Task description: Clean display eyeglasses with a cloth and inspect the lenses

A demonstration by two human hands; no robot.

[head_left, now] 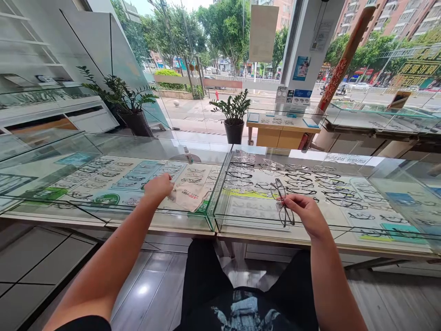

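My right hand (pixel 305 212) pinches a pair of thin dark-framed glasses (pixel 282 202) by one lens, holding them just above the glass top of the right display case (pixel 344 230). My left hand (pixel 159 186) reaches out over the left display case (pixel 69 151) and closes its fingers on the edge of a pale cleaning cloth (pixel 189 195) with red print, which lies on the glass. A small spray bottle (pixel 188 155) stands farther back on the same counter.
Both cases hold several rows of eyeglass frames (pixel 310 177) under glass. Two potted plants (pixel 233 115) stand on the floor behind the counter, before a shop window. More display counters (pixel 285 124) run along the back and right. Grey floor tiles lie below me.
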